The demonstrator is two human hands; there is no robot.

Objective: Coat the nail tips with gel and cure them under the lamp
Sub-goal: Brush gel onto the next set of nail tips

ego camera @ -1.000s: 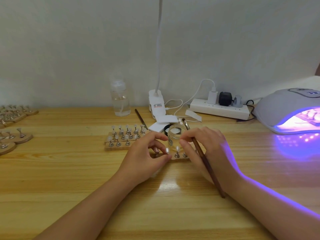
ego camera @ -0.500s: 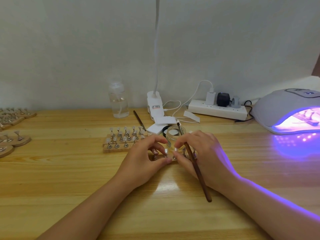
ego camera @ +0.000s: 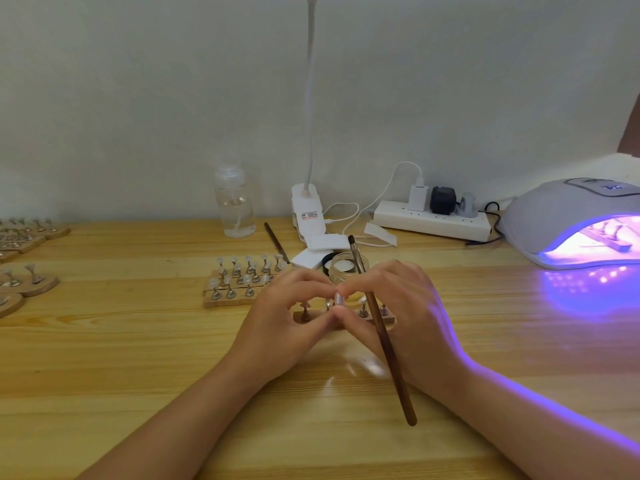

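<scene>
1. A nail tip (ego camera: pixel 337 299) is pinched between the fingers of the left hand (ego camera: pixel 287 323) and right hand (ego camera: pixel 408 317) above a wooden holder (ego camera: pixel 388 320).
2. A brush (ego camera: pixel 377 327) is kept in the right hand.
3. One batch is lit inside the curing lamp (ego camera: pixel 554 220); a full holder (ego camera: pixel 242 278) remains on the table (ego camera: pixel 138 358), seemingly uncured.

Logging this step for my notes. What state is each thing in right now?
UV lamp: on, glowing violet, a holder inside.
Gel jar: open, lid off.
Brush: held in right hand, bristles up.
Nail tip: pinched by both hands' fingers.
Left hand: pinching the tip.
Bottle: upright, partly filled.
Power strip: three plugs in.
</scene>
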